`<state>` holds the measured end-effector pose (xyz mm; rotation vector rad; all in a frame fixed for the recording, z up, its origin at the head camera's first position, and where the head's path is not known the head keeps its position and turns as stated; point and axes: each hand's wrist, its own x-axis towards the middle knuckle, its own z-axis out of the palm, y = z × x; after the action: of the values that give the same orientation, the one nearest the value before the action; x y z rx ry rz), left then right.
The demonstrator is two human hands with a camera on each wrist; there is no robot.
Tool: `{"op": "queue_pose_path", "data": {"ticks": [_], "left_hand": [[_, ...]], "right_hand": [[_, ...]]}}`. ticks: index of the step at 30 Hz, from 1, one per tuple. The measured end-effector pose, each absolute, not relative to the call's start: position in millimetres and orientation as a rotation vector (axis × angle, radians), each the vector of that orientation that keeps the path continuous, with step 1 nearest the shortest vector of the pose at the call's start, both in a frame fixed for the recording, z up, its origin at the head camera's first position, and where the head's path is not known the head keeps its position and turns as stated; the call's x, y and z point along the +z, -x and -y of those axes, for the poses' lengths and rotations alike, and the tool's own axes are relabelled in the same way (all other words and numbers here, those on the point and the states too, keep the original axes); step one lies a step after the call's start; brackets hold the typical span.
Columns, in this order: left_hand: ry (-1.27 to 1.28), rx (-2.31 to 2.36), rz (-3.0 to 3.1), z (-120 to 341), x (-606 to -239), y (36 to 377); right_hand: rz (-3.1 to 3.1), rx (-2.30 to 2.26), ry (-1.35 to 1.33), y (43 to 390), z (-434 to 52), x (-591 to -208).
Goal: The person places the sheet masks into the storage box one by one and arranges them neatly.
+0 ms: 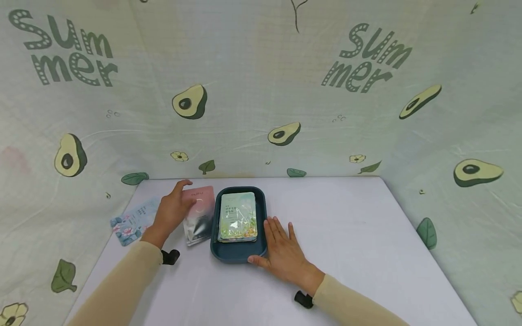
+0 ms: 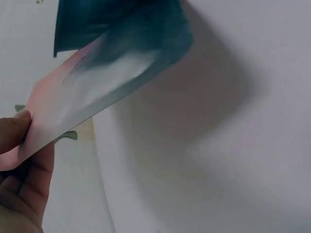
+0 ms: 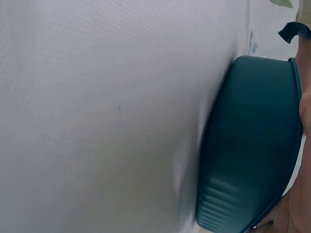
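My left hand (image 1: 170,213) pinches a flat pink-and-silver foil packet (image 1: 201,213) between thumb and fingers, just left of the dark blue tray (image 1: 238,254). In the left wrist view, the foil packet (image 2: 92,92) slants with its silver end overlapping the tray wall and casts a shadow on the table. A pale green packet (image 1: 238,215) with flowers printed along its bottom lies in the tray on top of other packets. Along the tray's right rim rests my right hand (image 1: 283,253), fingers straight, thumb by the near corner. The right wrist view shows the tray's outer wall (image 3: 250,141) beside that hand.
To the left of the left hand, a light blue packet (image 1: 136,219) with pink flowers lies on the white table (image 1: 338,235), partly behind the wrist. A cloth backdrop (image 1: 240,59) printed with avocados rises behind the table and along its sides.
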<state>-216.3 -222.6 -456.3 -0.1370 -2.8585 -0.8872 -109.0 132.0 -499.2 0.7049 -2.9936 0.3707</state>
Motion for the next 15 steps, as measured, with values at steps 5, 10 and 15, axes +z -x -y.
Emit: {"op": "queue_pose_path", "data": {"ticks": [5,10,15], "left_hand": [[0.144,-0.948,2.882,215,-459,215],[0.179,-1.11,3.042,208,-456,215],[0.088,-1.156,3.034,207,-457,211]], "right_hand": [[2.998,0.376,-0.707,108,-132,-499],[3.003,0.376,-0.708,109,-133,-500],[3.0,0.374,-0.706,109,-133,-502]]}}
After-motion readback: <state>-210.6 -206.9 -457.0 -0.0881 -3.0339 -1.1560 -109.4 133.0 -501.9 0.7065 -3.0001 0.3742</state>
